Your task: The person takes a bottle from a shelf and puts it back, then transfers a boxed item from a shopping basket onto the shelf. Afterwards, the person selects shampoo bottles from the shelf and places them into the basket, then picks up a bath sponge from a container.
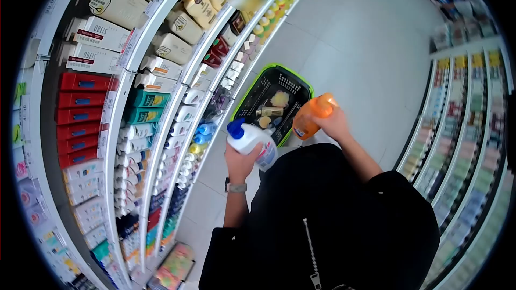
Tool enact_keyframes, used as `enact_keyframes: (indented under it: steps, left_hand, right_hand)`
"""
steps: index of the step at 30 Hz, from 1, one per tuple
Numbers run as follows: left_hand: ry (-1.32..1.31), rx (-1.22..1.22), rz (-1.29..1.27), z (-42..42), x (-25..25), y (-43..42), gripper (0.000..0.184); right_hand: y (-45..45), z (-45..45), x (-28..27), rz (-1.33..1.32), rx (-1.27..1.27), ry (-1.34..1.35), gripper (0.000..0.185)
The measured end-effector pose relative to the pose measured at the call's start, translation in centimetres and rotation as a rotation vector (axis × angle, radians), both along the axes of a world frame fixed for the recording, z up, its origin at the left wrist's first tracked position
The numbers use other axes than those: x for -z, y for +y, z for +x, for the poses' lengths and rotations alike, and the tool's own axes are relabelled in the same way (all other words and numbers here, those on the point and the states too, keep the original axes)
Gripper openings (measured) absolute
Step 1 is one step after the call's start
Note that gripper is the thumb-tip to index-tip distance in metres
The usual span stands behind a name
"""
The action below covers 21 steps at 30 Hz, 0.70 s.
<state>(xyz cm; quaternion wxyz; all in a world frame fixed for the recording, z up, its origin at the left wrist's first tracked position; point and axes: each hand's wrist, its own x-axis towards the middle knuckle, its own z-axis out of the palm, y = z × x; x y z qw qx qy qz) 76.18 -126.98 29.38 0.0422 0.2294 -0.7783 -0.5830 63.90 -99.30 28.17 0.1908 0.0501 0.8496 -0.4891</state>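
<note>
A white bottle with a blue cap (252,142) is in my left hand (239,163), whose fingers wrap round its side. My right hand (333,123) grips an orange bottle (310,116) near its top. Both bottles are tilted, held in front of my body. Just beyond them on the floor stands a black shopping basket with a bright green rim (244,96). Inside it lie several small items, among them a pale yellow puffy thing (280,99) and a small container with a light label (269,111). The bottles partly cover the basket's near side.
Tall shelves on my left carry red boxes (80,114), teal boxes (149,98), cream bottles (200,8) and many tubes. More stocked shelves (457,129) run along the right. Pale floor tiles (355,37) stretch ahead between them. A patterned box (175,266) sits low at the left shelf's foot.
</note>
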Motion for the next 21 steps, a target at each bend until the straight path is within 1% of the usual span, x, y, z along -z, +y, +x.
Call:
enact_keyframes:
  steps: [1,2,3,4,5,8,9,11,12,13,15,16,17,19,21]
  left_hand:
    - [-0.038,-0.015,-0.031,-0.4,-0.3,0.5,0.062]
    - [-0.074,-0.044,-0.04,-0.5,-0.2,1.2,0.064]
    - [-0.083,-0.119,0.012,-0.5,-0.4,2.4,0.065]
    - [-0.143,-0.245,-0.031,-0.5,-1.1,5.1,0.065]
    - [-0.183,-0.316,-0.067,-0.1,-1.4,6.8,0.065]
    - [-0.203,-0.518,-0.037,-1.2,-3.1,11.7,0.067]
    - [-0.233,-0.588,-0.035,-1.4,-3.5,13.3,0.068]
    - [-0.24,-0.715,-0.067,-2.1,-4.1,16.4,0.069]
    - [-0.236,-0.778,-0.089,-2.5,-4.4,17.5,0.069]
    - [-0.266,-0.816,-0.107,-2.5,-4.7,18.8,0.071]
    - [-0.305,-0.899,-0.219,-3.2,-5.8,21.2,0.064]
    - [-0.345,-0.957,-0.224,-3.4,-6.1,22.6,0.067]
    - [-0.321,-1.009,-0.234,-4.2,-7.0,23.8,0.07]
    - [-0.297,-1.113,-0.212,-4.5,-7.2,26.4,0.075]
    - [-0.241,-1.177,-0.242,-4.7,-6.8,29.3,0.073]
  right_hand:
    - [0.3,-2.1,1.3,0.08,-0.098,-0.012,0.056]
    - [0.6,-4.1,3.3,0.008,-0.11,0.045,0.062]
    - [0.7,-6.3,3.5,0.008,-0.169,0.026,0.061]
    - [0.9,-10.2,4.8,-0.002,-0.321,-0.003,0.061]
    - [1.0,-12.6,6.0,-0.004,-0.418,-0.009,0.06]
    - [-0.2,-18.0,5.9,-0.093,-0.64,0.031,0.058]
    - [-0.8,-19.1,5.5,-0.143,-0.658,-0.005,0.057]
    - [-1.8,-20.6,4.6,-0.238,-0.685,-0.088,0.056]
    - [-2.2,-21.1,5.8,-0.264,-0.707,-0.089,0.055]
    - [-2.4,-21.6,6.2,-0.193,-0.78,-0.047,0.055]
    - [-3.1,-22.0,6.7,-0.063,-0.926,0.057,0.053]
    - [-3.4,-21.9,6.7,-0.092,-0.977,0.038,0.053]
    - [-3.4,-21.7,6.5,-0.117,-1.029,0.017,0.052]
    - [-2.9,-20.9,6.5,-0.166,-1.112,-0.03,0.05]
    - [-1.6,-19.9,6.7,-0.207,-1.163,-0.087,0.049]
